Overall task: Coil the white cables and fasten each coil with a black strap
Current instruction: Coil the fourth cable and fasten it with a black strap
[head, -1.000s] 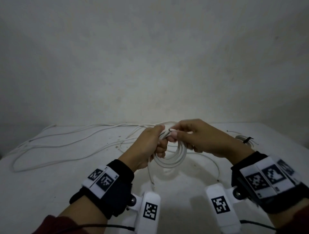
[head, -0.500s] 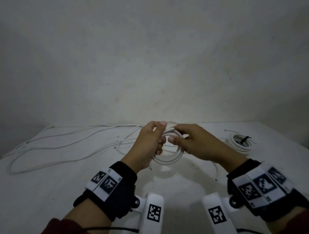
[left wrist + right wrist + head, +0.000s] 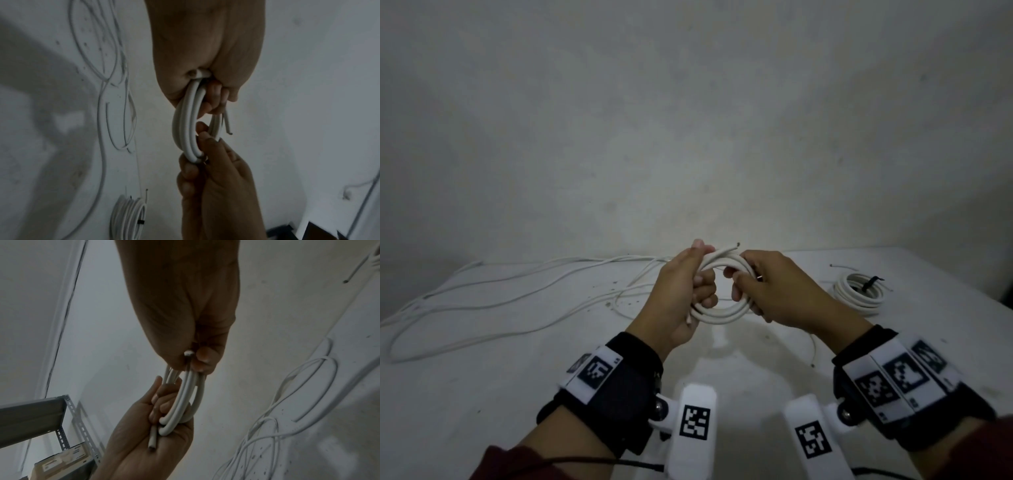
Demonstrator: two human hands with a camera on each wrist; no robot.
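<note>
Both hands raised above the white tabletop (image 3: 482, 394), a small coil of thick white round cable (image 3: 722, 310) gripped between them. Left hand (image 3: 681, 294) curled round the coil's left side, thumb on top, probably to stop the turns springing apart. Right hand (image 3: 774, 294) curled round the opposite side, likely squaring the loops before strapping. One cut cable end (image 3: 736, 245) poking up past the left thumb; another end hanging below the left palm. No strap on this coil yet. To the right on the table, a finished white coil (image 3: 859, 296) bound by a thin black strap (image 3: 869, 282), set aside as done. To the left, long loose white cables (image 3: 500, 301) sprawled across the table, awaiting coiling.
</note>
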